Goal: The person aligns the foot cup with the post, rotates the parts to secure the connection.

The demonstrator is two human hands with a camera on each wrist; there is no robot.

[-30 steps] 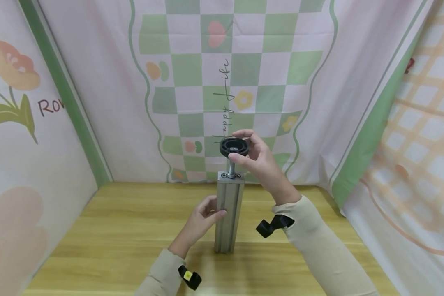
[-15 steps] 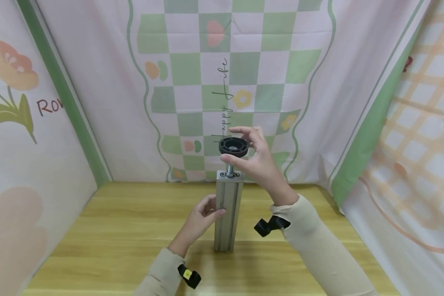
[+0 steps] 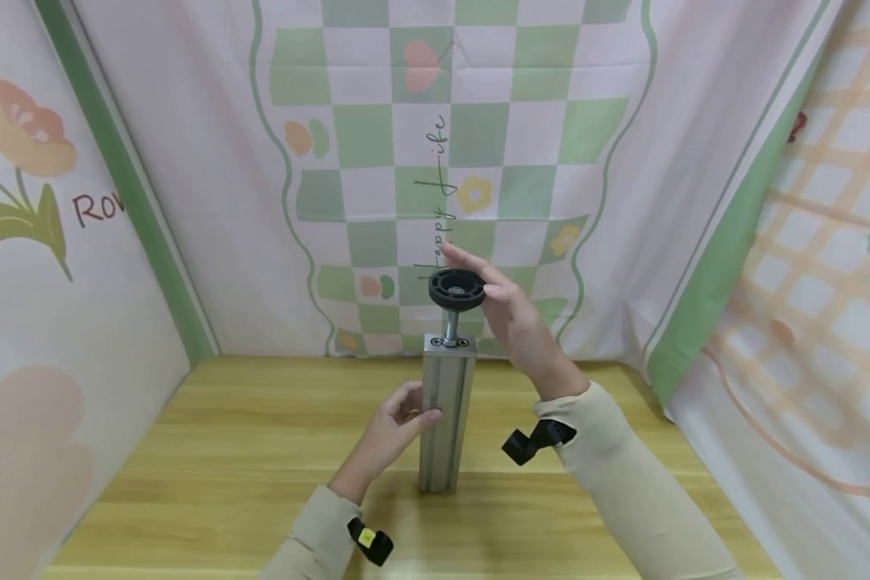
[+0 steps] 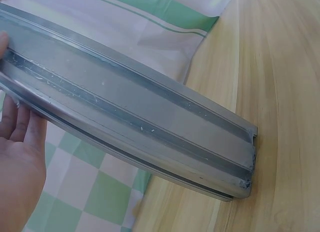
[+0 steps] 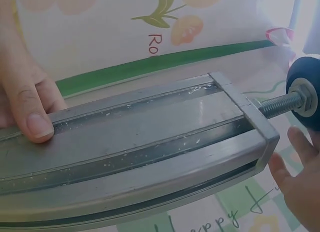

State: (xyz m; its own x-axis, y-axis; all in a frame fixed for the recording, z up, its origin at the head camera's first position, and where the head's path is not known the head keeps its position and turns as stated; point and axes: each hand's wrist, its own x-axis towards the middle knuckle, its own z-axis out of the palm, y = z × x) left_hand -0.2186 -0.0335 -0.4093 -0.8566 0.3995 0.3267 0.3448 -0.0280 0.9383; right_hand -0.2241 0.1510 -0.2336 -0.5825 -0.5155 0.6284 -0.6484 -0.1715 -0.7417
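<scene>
An aluminium profile [image 3: 442, 427] stands upright on the table, with grooves along its sides [image 4: 135, 99]. From its end plate [image 3: 435, 346] rises a threaded stud [image 5: 282, 105] that carries a round black levelling foot [image 3: 457, 304]. My left hand [image 3: 391, 427] grips the profile around its middle, thumb on the near face, as the right wrist view also shows [image 5: 27, 99]. To the right of the levelling foot is my right hand [image 3: 518, 326], its fingers extended along the foot's rim and its thumb against or close to that rim. No grasp around the foot shows.
The wooden table [image 3: 261, 451] extends on both sides of the profile. Behind it hangs a checked cloth [image 3: 478, 137], and printed curtains stand at the left [image 3: 22, 322] and right [image 3: 805, 322]. Black camera mounts [image 3: 536, 441] are worn at both wrists.
My right hand's fingers have straightened, and its thumb has moved from the foot's front rim to the right side. My left hand keeps its grip on the profile, which stays in place.
</scene>
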